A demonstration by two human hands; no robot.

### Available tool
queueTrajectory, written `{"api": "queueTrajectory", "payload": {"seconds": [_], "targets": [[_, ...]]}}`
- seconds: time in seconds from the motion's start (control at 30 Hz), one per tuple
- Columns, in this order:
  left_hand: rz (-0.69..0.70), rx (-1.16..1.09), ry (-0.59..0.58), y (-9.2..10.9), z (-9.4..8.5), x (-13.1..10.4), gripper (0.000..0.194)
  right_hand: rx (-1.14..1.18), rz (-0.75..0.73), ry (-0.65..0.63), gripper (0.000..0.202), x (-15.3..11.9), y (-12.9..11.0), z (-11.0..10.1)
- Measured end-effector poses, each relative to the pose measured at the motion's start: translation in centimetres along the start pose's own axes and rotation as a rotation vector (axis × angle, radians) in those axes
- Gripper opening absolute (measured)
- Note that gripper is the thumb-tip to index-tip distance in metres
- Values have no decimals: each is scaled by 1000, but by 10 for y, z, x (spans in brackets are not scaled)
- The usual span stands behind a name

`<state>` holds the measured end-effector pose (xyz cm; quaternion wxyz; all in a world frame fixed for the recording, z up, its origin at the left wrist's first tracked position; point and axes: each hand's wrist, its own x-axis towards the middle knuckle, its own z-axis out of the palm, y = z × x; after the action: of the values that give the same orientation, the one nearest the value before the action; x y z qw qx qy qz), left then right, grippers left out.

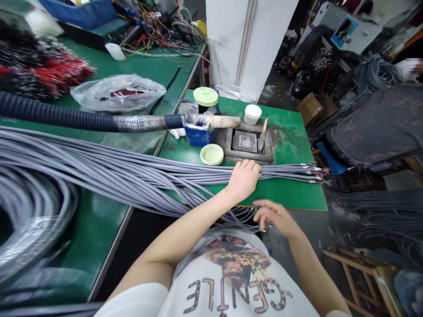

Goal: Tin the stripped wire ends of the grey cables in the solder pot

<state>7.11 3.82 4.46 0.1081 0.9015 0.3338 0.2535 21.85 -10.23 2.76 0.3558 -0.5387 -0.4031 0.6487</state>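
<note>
A thick bundle of grey cables (158, 169) runs from the left across the green board. My left hand (244, 179) is closed over this bundle near its right end, fingers wrapped on top. Past the hand, the stripped cable ends (319, 172) with thin coloured wires reach the board's right edge. My right hand (276, 216) is off the board's front edge, fingers apart, beside several loose cable ends (246, 215) hanging low near my shirt. Whether its fingertips touch one of them is hard to tell.
Behind the bundle sits a square metal pot (228, 152) with a scraper (263, 135) on it. Around it are a white tub (253, 114), a pale lid (212, 154), a blue box (200, 134) and a ribbed hose (139, 123). Another person (380, 123) is at the right.
</note>
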Motion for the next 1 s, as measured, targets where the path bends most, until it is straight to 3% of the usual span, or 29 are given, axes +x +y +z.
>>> {"api": "queueTrajectory", "payload": {"seconds": [0.13,0.2,0.27,0.33,0.47,0.53,0.63,0.7,0.83,1.0], "targets": [[77,-228,15,11,-27,-27,21,286,-385,497,44,11,-36,-17],[97,-363,-54,14,-36,-44,19,223,-606,729,41,8,-54,-24],[67,-503,-139,14,-39,-61,18,35,-732,839,36,2,-67,-21],[-52,-713,-165,12,-40,-72,16,-244,-667,745,31,-3,-71,-9],[-471,-1274,-11,6,-41,-79,29,-804,-339,236,28,-2,-68,26],[-634,-1476,90,2,-43,-77,29,-987,-308,58,27,1,-66,39],[-758,-1569,159,-2,-44,-76,23,-1092,-309,-77,27,6,-66,47],[-766,-1585,129,-2,-43,-76,22,-1055,-313,-96,25,9,-68,47],[-712,-1670,50,0,-36,-80,21,-890,-315,-12,30,17,-70,50],[-764,-1744,217,-12,-35,-81,18,-942,-410,106,26,26,-67,59]]}}
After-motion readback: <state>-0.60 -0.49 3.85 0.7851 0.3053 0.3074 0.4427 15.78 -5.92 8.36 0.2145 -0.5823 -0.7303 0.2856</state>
